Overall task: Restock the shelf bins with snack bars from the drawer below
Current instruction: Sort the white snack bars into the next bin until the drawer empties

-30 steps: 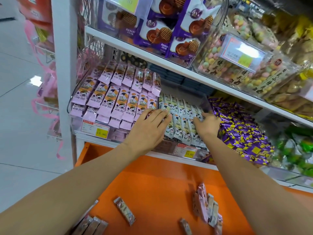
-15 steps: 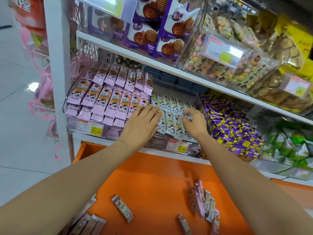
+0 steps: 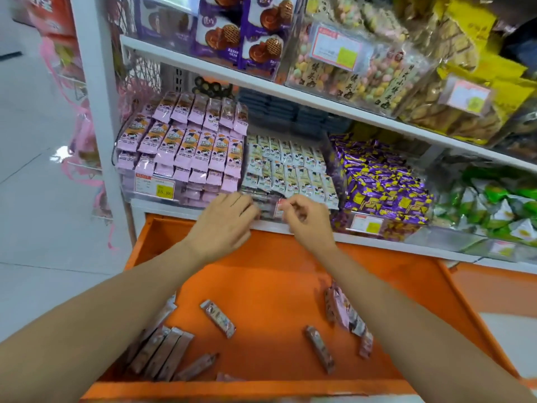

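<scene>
Hovering side by side at the front lip of the middle bin point(image 3: 268, 210), the left hand point(image 3: 223, 222) and right hand point(image 3: 308, 219) sit between the shelf stock and the open orange drawer point(image 3: 270, 266) below it. The left hand's fingers are loosely bent and appear to hold nothing; the right hand's thumb and forefinger are drawn close together, but blur hides whether they pinch anything. Above them the white-wrapped bars point(image 3: 290, 170) lie in overlapping rows, faces up and sloping forward, probably so a shopper can read each label; the pink bin point(image 3: 186, 196) to their left is stacked the same way and looks nearly full. Pink snack bars point(image 3: 218, 319) lie scattered loose on the drawer floor, some lined up near the left arm and a clump by the right, all within easy reach. Their wrappers seem to match the pink bin, so that is likely where they belong.
</scene>
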### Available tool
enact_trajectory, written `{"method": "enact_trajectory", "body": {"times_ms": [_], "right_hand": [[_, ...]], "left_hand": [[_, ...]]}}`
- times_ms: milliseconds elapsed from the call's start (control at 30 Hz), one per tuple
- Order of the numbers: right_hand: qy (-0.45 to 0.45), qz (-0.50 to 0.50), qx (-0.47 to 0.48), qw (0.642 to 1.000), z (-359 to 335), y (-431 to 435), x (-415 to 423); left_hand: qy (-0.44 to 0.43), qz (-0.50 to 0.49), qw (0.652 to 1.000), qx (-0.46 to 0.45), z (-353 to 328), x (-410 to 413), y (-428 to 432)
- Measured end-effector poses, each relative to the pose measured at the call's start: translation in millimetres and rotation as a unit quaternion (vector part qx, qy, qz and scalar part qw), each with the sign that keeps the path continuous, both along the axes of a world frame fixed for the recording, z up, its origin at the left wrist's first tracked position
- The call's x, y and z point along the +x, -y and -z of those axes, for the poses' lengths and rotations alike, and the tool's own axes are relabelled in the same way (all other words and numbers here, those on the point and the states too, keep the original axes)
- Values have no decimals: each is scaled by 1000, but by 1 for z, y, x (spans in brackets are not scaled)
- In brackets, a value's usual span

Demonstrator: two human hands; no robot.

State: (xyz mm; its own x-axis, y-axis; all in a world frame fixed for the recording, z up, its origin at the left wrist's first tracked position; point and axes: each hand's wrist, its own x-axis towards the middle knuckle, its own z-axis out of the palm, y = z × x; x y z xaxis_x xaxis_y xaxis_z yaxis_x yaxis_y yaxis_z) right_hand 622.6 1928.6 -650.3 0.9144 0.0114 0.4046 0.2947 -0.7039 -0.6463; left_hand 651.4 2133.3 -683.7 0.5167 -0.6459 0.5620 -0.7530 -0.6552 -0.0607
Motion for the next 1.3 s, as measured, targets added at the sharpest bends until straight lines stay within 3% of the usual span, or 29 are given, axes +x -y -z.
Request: {"method": "enact_trajectory", "body": {"times_ms": [133, 233, 300, 433, 500, 700, 833, 933, 1067, 1233, 1300], "right_hand": [[-72, -42, -14, 996, 55, -19, -26], [-161, -75, -41, 983, 102, -32, -34], [-221, -96, -80, 967, 133, -40, -33], [-410, -162, -152, 885, 189, -57, -25], [-462, -190, -199, 843, 217, -63, -23], [-503, -199, -239, 806, 284, -73, -29], [-466, -144, -261, 833, 309, -67, -27], [-445, -100, -244, 856, 317, -54, -20], [-434, -80, -229, 868, 319, -39, -17], [-428, -69, -202, 878, 320, -33, -21], [-421, -61, -195, 884, 320, -32, -21]], "left_hand": [[-174, -9, 982, 69, 56, -20, -22], [-345, -103, 912, 194, 98, -30, -40], [-411, -143, 859, 269, 122, -33, -49], [-500, -193, 791, 294, 175, -24, -65], [-526, -210, 773, 284, 199, -19, -70], [-507, -263, 781, 254, 249, -5, -75], [-463, -261, 801, 275, 263, -3, -74], [-435, -258, 798, 328, 268, -9, -67], [-407, -312, 818, 262, 270, -6, -67], [-423, -340, 791, 284, 272, -1, -60], [-432, -323, 797, 271, 272, -1, -56]]}}
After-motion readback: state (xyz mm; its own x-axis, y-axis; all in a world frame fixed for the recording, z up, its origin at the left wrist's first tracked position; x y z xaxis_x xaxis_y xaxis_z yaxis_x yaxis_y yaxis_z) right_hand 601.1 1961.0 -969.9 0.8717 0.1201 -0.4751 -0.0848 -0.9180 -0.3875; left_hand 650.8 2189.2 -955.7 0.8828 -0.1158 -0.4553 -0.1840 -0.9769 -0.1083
